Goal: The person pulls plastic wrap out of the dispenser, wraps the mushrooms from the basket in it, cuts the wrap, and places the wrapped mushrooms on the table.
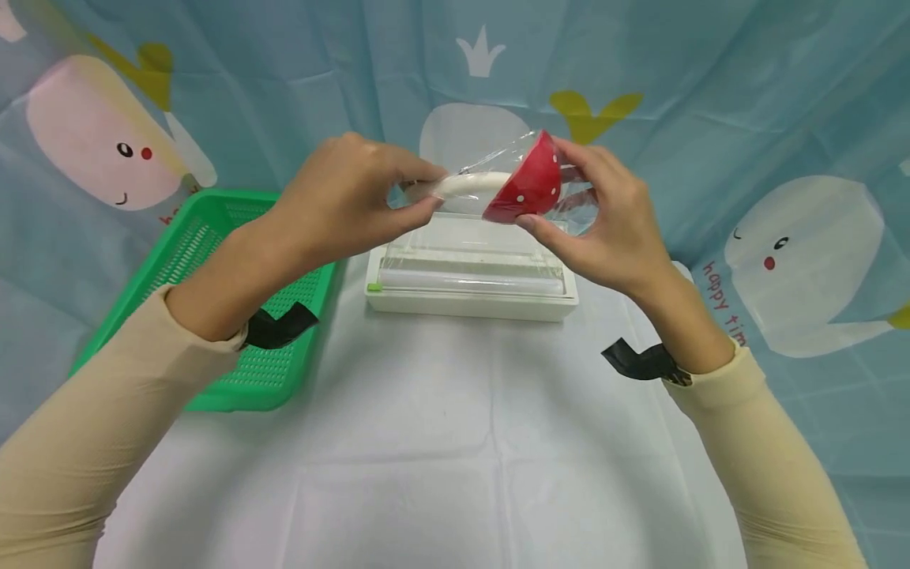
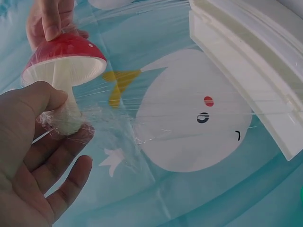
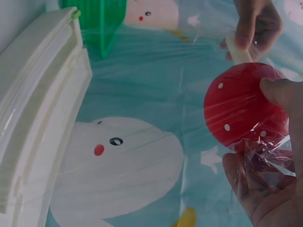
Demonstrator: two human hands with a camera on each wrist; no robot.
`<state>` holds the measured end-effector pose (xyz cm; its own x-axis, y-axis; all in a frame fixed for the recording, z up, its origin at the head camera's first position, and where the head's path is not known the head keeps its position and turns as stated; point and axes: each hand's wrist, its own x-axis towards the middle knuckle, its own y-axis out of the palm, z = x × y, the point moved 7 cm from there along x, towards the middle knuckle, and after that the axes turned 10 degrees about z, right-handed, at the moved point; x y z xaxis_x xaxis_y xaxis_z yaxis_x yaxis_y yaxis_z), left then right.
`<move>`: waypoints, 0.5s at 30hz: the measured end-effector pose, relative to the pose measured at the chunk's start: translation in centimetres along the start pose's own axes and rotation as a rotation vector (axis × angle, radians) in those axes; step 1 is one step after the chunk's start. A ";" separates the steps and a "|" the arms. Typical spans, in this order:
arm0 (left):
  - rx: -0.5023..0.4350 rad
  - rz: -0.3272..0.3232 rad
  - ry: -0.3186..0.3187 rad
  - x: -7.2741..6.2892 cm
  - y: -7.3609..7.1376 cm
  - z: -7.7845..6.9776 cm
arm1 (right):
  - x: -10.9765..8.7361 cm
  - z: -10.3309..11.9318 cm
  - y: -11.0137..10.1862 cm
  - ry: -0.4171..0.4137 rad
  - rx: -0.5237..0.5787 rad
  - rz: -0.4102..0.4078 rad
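A toy mushroom (image 1: 532,183) with a white-dotted red cap and white stem is held up sideways above the table in the head view. My left hand (image 1: 348,194) pinches the end of its stem between thumb and fingers. My right hand (image 1: 614,217) holds the cap, thumb on its near side. Clear cling film covers the mushroom; in the right wrist view bunched film (image 3: 265,158) gathers beside the cap at the right fingers. From the mushroom the film stretches to a white cling film dispenser (image 1: 469,304) with its roll visible inside.
At the left, partly behind my left forearm, stands a green plastic basket (image 1: 273,395). A white cloth (image 1: 426,419) covers the table. Behind hangs a blue curtain (image 1: 298,47) printed with whales. Black straps (image 1: 643,363) stick out at both wrists.
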<state>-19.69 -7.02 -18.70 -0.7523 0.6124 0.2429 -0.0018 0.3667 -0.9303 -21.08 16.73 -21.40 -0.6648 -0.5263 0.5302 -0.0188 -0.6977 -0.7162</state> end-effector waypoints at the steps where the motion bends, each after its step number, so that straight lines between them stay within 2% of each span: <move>1: 0.010 0.005 -0.004 0.0 -0.2 -0.1 | 0.1 0.1 -0.1 -0.010 0.001 0.002; 11: 0.074 -0.002 0.010 0.0 -1.5 -0.8 | 0.8 1.0 -1.0 -0.046 -0.015 0.020; 15: 0.097 -0.009 0.018 0.0 -2.0 -1.2 | 1.0 1.4 -1.5 -0.061 -0.019 0.003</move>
<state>-18.90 -6.93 -16.49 -0.7400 0.6221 0.2558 -0.0733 0.3034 -0.9500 -20.66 16.57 -19.19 -0.6178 -0.5578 0.5542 -0.0312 -0.6868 -0.7261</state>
